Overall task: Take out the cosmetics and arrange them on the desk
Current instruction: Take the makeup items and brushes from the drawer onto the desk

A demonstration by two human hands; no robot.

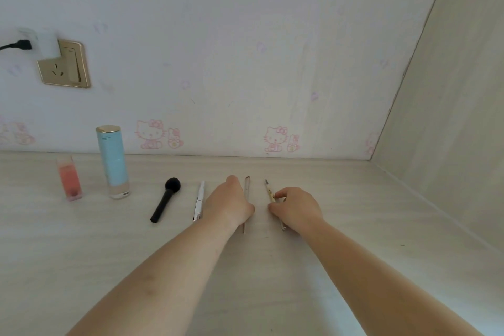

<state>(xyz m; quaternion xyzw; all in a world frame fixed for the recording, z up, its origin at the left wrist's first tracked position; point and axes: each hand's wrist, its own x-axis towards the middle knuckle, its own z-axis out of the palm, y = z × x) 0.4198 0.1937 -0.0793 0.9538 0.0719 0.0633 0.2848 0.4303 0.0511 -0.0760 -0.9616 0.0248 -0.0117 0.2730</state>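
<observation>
So the desk (354, 240) has a row going along the back, near the wall: pink bottle (69, 179) far left, tall blue tube (113, 162) standing just beside it, then a black brush (165, 199) lying down, then a white pen (199, 200), all roughly parallel and spaced apart.

Both hands are down at the right end of the row. The left hand (230, 203) lies over a thin clear stick (247, 185); the fingers curl toward it, but I can't tell from this angle whether they're actually gripping it or only resting on top. Only its tip and tail poke out past the hand. The right hand (296, 207) pinches a yellowish pencil (270, 191) between thumb and fingertips, with the pencil low on the desk, tip pointing toward the wall.

My read is this is the lining-up stage, with the last two skinny ones getting nudged parallel to the rest.

What could go wrong:
- Both of these are thin and round, so letting go with any sideways push probably sends them rolling out of line, maybe into each other since they're close.
- The left wrist sits just beside the white pen, so a careless pull-back could knock it crooked.
- The blue tube is tall and narrow, and a bump to the desk or a stray arm could tip it onto the pink bottle.
</observation>
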